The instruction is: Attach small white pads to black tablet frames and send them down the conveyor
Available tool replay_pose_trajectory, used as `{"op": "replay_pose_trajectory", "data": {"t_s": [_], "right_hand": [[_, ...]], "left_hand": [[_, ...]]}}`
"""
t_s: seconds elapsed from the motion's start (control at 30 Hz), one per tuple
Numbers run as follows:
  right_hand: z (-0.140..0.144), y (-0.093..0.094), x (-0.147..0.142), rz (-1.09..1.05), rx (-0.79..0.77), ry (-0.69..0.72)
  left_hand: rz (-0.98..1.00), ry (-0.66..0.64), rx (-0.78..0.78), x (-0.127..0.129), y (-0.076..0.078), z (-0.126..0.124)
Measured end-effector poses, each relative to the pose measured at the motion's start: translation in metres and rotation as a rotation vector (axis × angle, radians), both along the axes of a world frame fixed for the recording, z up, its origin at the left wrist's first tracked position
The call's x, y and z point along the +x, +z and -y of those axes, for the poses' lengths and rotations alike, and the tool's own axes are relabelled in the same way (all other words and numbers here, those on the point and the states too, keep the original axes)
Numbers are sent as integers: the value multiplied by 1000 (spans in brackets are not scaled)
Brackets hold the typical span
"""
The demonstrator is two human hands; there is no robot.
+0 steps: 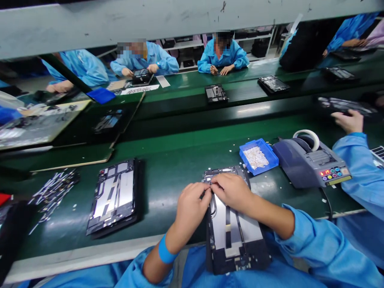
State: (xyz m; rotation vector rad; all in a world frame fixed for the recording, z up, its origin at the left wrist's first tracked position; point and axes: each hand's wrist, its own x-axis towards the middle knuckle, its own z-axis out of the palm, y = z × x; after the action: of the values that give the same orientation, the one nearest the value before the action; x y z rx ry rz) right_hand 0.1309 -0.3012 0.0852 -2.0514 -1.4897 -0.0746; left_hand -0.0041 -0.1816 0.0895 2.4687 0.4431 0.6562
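An opened tablet (222, 224) lies tilted toward me, its near end over my lap and its far end on the green bench. My left hand (192, 204) and my right hand (234, 192) meet over its far left part, thumbs and forefingers pinched close together. Whatever sits between the fingertips is too small to make out. The side of my right hand rests over the tablet's inner parts and hides some of them. Silver plates, black strips and a small circuit board show on the tablet.
A blue tray (271, 163) of small white pieces stands beside a grey tape dispenser (300, 164). Left lie another opened tablet (115, 196) and a heap of thin strips (55, 192). A co-worker's hand (349, 120) holds a device at right. More co-workers sit across the conveyor (186, 112).
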Motion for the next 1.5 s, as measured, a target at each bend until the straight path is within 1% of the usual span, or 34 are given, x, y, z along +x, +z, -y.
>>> {"op": "replay_pose_trajectory", "data": {"t_s": [0.07,0.13,0.23,0.3,0.37,0.43,0.47,0.5,0.53,0.57,0.6,0.67,0.7,0.77,0.83,0.9,1.0,1.1,1.2,1.33,1.4,1.5], "right_hand": [[-1,-3,0,61,8,5],[-4,-5,-3,126,26,-22],[-4,-3,0,183,34,-76],[6,5,17,184,-2,-149],[27,16,48,165,-93,-335],[53,26,83,146,-237,-611],[64,30,97,139,-307,-696],[73,32,106,134,-334,-730],[78,32,108,126,-324,-696],[78,31,104,109,-283,-599],[75,29,93,86,-224,-468],[56,21,59,29,-123,-193],[43,17,41,8,-99,-102],[18,10,10,-14,-84,-6],[0,5,-7,-16,-93,6],[-7,2,-12,-6,-102,-25],[-8,-2,-11,31,-87,-75],[-7,-5,-13,99,-67,-106],[-8,-5,-10,134,-55,-121],[-2,-2,7,74,-11,-178],[4,-2,12,55,19,-148],[10,-5,7,72,40,-35]], "left_hand": [[-2,-32,25,0,1,1],[-13,-45,-51,1,2,2],[-41,-31,-295,7,1,1],[-34,0,-476,12,-1,-2],[3,30,-640,15,-5,-6],[60,56,-778,17,-9,-10],[91,66,-834,18,-12,-11],[119,77,-880,18,-14,-12],[145,90,-916,19,-16,-13],[165,100,-944,19,-18,-13],[178,109,-964,20,-20,-12],[191,122,-988,20,-21,-11],[195,124,-995,20,-21,-11],[200,117,-993,18,-21,-9],[200,122,-959,16,-20,-7],[183,138,-888,13,-20,-5],[152,156,-794,11,-20,-2],[143,172,-763,10,-20,1],[146,183,-768,11,-19,3],[153,190,-843,13,-20,2],[166,189,-889,14,-21,1],[182,191,-896,16,-20,0]]}}
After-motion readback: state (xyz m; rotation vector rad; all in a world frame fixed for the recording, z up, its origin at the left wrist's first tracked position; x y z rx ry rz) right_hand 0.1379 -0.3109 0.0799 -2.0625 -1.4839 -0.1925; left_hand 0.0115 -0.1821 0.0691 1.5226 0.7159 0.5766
